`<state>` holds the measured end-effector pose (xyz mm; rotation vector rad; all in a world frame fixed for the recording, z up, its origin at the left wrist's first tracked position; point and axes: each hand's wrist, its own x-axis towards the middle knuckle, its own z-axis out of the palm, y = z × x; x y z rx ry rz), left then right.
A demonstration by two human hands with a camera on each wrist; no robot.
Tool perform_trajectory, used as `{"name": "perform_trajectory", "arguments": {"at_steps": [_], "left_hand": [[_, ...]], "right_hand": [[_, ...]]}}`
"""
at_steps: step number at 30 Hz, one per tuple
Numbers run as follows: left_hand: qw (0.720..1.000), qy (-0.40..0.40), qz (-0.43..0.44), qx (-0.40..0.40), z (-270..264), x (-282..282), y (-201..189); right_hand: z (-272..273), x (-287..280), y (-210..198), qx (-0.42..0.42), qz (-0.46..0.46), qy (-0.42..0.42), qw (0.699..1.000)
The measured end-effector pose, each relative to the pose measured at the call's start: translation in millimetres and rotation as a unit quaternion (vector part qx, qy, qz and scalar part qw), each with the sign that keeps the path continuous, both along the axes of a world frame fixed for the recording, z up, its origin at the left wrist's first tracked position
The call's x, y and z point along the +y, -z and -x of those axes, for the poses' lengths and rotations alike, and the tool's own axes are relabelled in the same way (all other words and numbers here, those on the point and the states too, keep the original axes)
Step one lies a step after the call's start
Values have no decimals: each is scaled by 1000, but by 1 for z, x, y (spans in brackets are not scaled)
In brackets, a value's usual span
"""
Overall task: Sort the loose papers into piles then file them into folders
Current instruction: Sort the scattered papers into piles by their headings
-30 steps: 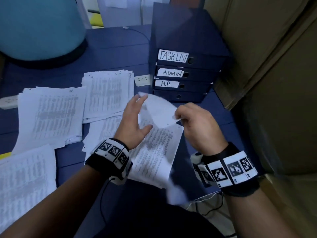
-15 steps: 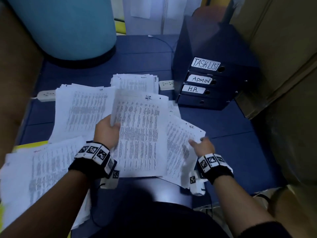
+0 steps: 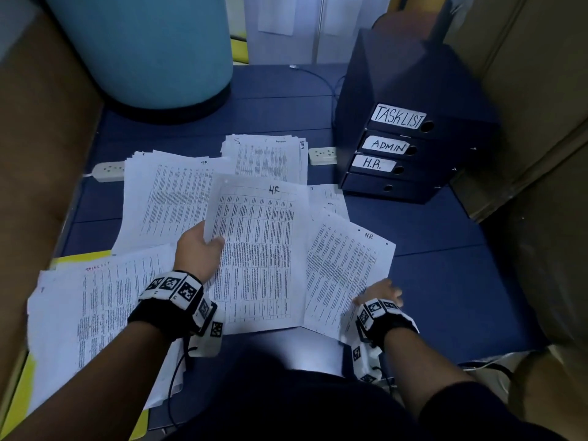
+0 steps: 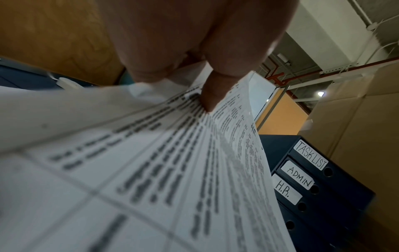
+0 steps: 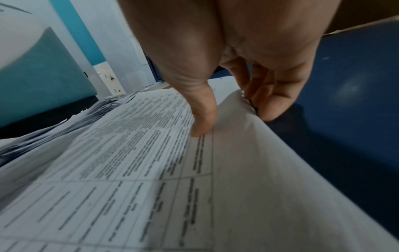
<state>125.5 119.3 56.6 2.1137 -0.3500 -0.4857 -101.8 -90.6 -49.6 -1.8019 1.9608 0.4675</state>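
Observation:
My left hand (image 3: 199, 249) pinches the left edge of a printed sheet marked HR (image 3: 257, 256), thumb on top (image 4: 212, 92), and holds it lifted over the papers. My right hand (image 3: 380, 292) grips the lower right edge of the loose stack topped by another HR sheet (image 3: 343, 272); the thumb presses the top (image 5: 204, 122) and the fingers curl under the edge. An HR pile (image 3: 171, 198) lies at the left, an ADMIN pile (image 3: 267, 160) at the back, a TASKLIST pile (image 3: 95, 313) near left. Dark blue folders (image 3: 413, 148) labelled TASKLIST, ADMIN and H.R. stand stacked at the right.
A big teal drum (image 3: 149, 49) stands at the back left. Two white power strips (image 3: 108, 171) (image 3: 322, 155) lie on the blue floor mat (image 3: 445, 281). Cardboard boxes (image 3: 525, 106) wall in the right side and brown board the left. A yellow folder (image 3: 19, 393) lies under the near-left pile.
A second ago both hands handled a curling sheet near the folders. Since then my left hand took the HR sheet and my right dropped to the stack's lower right edge.

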Motion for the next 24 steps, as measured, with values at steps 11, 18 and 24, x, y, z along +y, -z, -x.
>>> {"name": "perform_trajectory", "arguments": {"at_steps": [11,18,24], "left_hand": [[1000,-19,7,7,23,-16,12],[1000,-23,6,1,35,-30,20],[997,-49,42,36,36,-38,23]], "right_hand": [[40,-40,-22,-158,28,-45,986],[53,-71,-29,-165,34,-78,983],[65,-90,-40,-300,90,-38,949]]}}
